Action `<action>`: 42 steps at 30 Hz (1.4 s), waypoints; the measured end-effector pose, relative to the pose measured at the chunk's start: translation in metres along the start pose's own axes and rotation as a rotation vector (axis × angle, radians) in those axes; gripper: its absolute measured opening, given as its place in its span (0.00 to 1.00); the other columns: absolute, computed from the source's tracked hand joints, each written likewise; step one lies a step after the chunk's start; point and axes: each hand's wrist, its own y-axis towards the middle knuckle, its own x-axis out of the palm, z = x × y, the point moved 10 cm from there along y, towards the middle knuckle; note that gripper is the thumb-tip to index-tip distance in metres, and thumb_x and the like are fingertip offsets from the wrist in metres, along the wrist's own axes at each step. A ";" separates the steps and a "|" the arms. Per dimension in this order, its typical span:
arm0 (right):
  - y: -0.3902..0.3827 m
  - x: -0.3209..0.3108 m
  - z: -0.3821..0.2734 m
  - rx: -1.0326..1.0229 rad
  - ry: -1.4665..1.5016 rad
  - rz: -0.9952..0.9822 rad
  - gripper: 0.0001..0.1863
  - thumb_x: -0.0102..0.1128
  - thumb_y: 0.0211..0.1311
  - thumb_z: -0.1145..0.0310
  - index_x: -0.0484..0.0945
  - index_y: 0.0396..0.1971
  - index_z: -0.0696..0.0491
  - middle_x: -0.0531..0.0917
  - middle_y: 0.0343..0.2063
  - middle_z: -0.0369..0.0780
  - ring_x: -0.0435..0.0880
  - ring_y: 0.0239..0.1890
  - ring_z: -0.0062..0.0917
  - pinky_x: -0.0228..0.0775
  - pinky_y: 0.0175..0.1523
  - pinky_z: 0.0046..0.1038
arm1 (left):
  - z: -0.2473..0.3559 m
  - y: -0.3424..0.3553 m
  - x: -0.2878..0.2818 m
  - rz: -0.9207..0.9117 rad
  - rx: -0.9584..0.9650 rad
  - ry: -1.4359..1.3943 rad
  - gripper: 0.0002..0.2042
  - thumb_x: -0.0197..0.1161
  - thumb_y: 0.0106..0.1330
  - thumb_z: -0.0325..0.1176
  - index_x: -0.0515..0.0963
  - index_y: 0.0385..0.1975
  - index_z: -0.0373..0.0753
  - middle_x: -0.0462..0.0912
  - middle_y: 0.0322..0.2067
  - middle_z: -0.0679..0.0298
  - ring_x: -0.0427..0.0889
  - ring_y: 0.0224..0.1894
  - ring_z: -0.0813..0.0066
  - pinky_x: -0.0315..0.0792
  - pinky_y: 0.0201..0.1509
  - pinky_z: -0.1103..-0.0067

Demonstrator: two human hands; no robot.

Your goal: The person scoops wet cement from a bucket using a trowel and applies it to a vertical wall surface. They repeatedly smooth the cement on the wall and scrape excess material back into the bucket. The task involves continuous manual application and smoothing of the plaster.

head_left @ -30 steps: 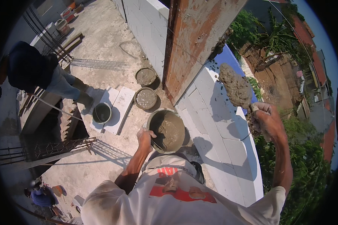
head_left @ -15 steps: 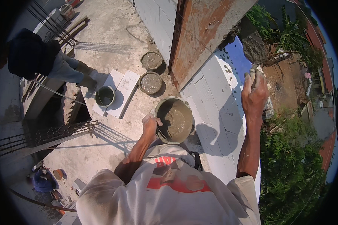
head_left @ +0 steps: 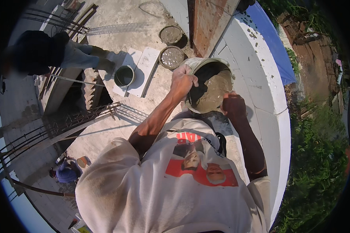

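My left hand [head_left: 184, 82] is closed round the left rim of a grey bucket [head_left: 201, 62], which is tilted in front of my chest. Wet grey mortar [head_left: 213, 92] lies inside, partly in shadow. At the bucket's right rim, my right hand [head_left: 234, 105] is in a fist round the handle of a trowel. The trowel's blade is hidden from view, so I cannot tell how deep it sits in the mortar. Just right of the bucket runs a wall of pale blocks [head_left: 256, 83], with mortar spots along its top.
Two round tubs of mortar [head_left: 172, 57] stand beyond the bucket. A dark bucket [head_left: 124, 76] rests by white blocks [head_left: 144, 72], near a person in boots [head_left: 77, 54]. Left are a floor opening [head_left: 72, 91] and steel bars [head_left: 66, 120]. Greenery [head_left: 311, 155] lies beyond the wall.
My right hand has come down from beyond the wall to the bucket with the trowel. The bucket has tipped further, and my left hand still grips its rim. The view has shifted.
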 end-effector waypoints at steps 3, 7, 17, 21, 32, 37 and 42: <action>0.000 -0.008 0.010 -0.046 0.118 0.124 0.07 0.67 0.48 0.67 0.82 0.24 0.55 0.83 0.23 0.46 0.88 0.27 0.37 0.82 0.34 0.36 | 0.021 -0.003 0.016 -0.080 0.020 -0.074 0.14 0.58 0.39 0.12 0.67 0.21 0.41 0.71 0.19 0.67 0.70 0.19 0.75 0.68 0.22 0.78; 0.001 0.005 0.016 -0.075 0.228 0.049 0.08 0.66 0.50 0.67 0.83 0.25 0.57 0.84 0.24 0.48 0.88 0.30 0.41 0.83 0.38 0.39 | 0.029 0.004 0.018 -0.139 0.061 -0.066 0.16 0.59 0.39 0.12 0.66 0.21 0.42 0.71 0.20 0.68 0.70 0.19 0.77 0.68 0.22 0.78; -0.009 0.027 -0.009 -0.084 0.764 0.056 0.12 0.68 0.61 0.63 0.83 0.35 0.58 0.86 0.28 0.48 0.85 0.36 0.50 0.76 0.47 0.44 | 0.036 -0.001 -0.005 -0.022 0.033 -0.262 0.14 0.61 0.41 0.11 0.67 0.19 0.40 0.73 0.19 0.65 0.74 0.19 0.73 0.72 0.21 0.76; -0.010 0.010 -0.014 0.083 0.802 -0.180 0.14 0.69 0.61 0.62 0.83 0.34 0.59 0.86 0.28 0.48 0.84 0.34 0.47 0.75 0.44 0.40 | 0.032 -0.011 -0.001 0.002 -0.030 -0.416 0.14 0.64 0.49 0.12 0.68 0.22 0.40 0.76 0.22 0.63 0.79 0.23 0.72 0.79 0.28 0.73; -0.027 -0.040 0.016 0.305 1.018 -0.283 0.17 0.67 0.61 0.64 0.86 0.44 0.61 0.88 0.31 0.45 0.86 0.34 0.29 0.76 0.43 0.33 | 0.017 -0.026 -0.001 -0.007 -0.182 -0.574 0.11 0.61 0.74 0.28 0.77 0.53 0.33 0.85 0.47 0.57 0.86 0.47 0.66 0.80 0.58 0.68; -0.036 -0.109 0.039 0.396 1.167 -0.270 0.09 0.61 0.63 0.69 0.83 0.32 0.61 0.79 0.20 0.35 0.74 0.20 0.16 0.66 0.27 0.24 | 0.011 -0.034 -0.013 0.041 -0.244 -0.555 0.15 0.66 0.71 0.29 0.75 0.53 0.31 0.83 0.46 0.55 0.85 0.48 0.63 0.81 0.54 0.65; -0.040 -0.197 0.095 0.598 1.197 -0.188 0.09 0.59 0.60 0.70 0.84 0.31 0.59 0.80 0.20 0.33 0.74 0.19 0.15 0.65 0.25 0.22 | -0.035 -0.028 -0.051 0.239 -0.299 -0.454 0.06 0.68 0.67 0.25 0.76 0.33 0.36 0.84 0.34 0.58 0.85 0.33 0.66 0.83 0.40 0.68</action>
